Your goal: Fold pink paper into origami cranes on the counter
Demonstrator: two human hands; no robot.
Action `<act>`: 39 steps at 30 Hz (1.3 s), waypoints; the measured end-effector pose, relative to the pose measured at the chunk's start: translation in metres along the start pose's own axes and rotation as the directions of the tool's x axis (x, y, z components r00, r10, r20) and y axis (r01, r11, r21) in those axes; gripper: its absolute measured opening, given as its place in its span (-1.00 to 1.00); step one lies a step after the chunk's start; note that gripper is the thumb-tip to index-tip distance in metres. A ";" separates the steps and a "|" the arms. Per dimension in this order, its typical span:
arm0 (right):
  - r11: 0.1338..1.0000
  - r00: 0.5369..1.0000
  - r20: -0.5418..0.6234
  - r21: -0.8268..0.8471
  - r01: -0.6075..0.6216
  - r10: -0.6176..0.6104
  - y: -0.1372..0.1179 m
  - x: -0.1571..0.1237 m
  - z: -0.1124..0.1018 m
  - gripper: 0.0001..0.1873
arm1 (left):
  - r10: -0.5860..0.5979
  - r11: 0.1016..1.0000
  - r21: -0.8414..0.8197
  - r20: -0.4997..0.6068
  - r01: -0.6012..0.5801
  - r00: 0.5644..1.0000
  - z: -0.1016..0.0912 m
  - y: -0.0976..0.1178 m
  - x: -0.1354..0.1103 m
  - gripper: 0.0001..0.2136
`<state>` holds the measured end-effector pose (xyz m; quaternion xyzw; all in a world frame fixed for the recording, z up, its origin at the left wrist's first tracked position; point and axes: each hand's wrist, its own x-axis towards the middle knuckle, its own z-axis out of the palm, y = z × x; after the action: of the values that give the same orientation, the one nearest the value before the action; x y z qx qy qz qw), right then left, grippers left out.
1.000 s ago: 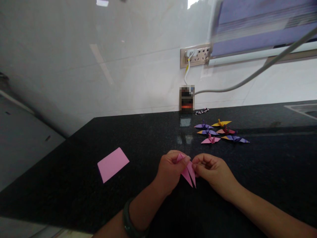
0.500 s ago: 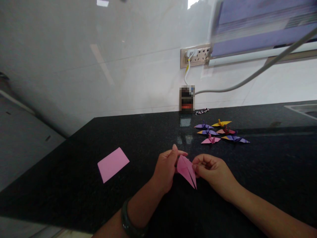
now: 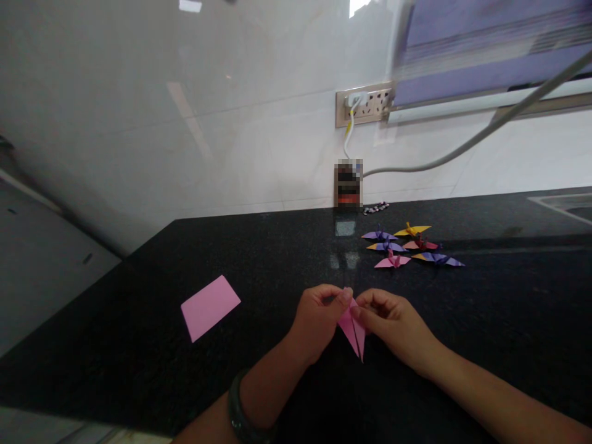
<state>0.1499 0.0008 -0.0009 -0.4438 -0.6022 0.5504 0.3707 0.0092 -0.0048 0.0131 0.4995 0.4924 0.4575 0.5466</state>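
Observation:
Between my two hands is a piece of pink origami paper (image 3: 354,333), folded into a narrow diamond with a slit down its lower half. My left hand (image 3: 319,317) pinches it near the top, thumb lying over its upper tip. On its right edge, the thumb and fingers of my right hand (image 3: 386,320) are closed. The fingers cover the upper part of the paper. To the left, a flat pink paper rectangle (image 3: 210,307) lies on the dark countertop (image 3: 152,364).
Several folded paper cranes (image 3: 392,261) in purple, pink, red and yellow stand beyond my right hand. A blurred-out box (image 3: 348,185) with cables is against the wall, beside a small beaded strand (image 3: 376,208). A sink edge (image 3: 562,203) shows at far right.
My left thumb has come down from its raised position onto the paper's top. My right fingers have shifted slightly left, and the folded paper's tip points more straight down.

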 end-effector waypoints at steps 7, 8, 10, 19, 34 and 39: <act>0.997 0.991 -0.135 0.069 0.025 -0.015 -0.003 0.001 -0.006 -0.78 | -0.094 0.969 -0.233 -0.042 0.082 0.995 0.002 0.000 0.000 -0.66; 0.997 0.988 -0.155 0.076 0.028 -0.016 -0.004 0.001 -0.006 -0.78 | -0.106 0.966 -0.239 -0.007 0.102 0.994 0.002 0.001 0.000 -0.67; 0.996 0.983 -0.182 0.086 0.029 -0.013 -0.004 0.002 -0.007 -0.78 | -0.115 0.968 -0.216 0.075 0.128 0.991 0.002 0.001 -0.001 -0.68; 0.994 0.990 -0.137 0.098 0.057 -0.043 0.002 0.005 -0.005 -0.85 | 0.027 0.998 0.059 0.071 -0.031 0.997 0.007 -0.006 -0.003 -0.82; 0.998 0.988 -0.142 -0.027 0.055 -0.058 0.005 0.004 -0.005 -0.65 | 0.225 0.861 0.454 0.062 -0.228 0.973 0.008 -0.014 -0.006 -0.75; 0.997 0.987 -0.145 -0.017 0.069 -0.071 0.004 0.004 -0.005 -0.66 | 0.145 0.950 0.265 0.088 -0.163 0.986 0.011 -0.009 -0.007 -0.73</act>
<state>0.1533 0.0063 -0.0047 -0.4634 -0.5920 0.4997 0.4302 0.0195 -0.0139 0.0050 0.6217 0.4910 0.4099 0.4521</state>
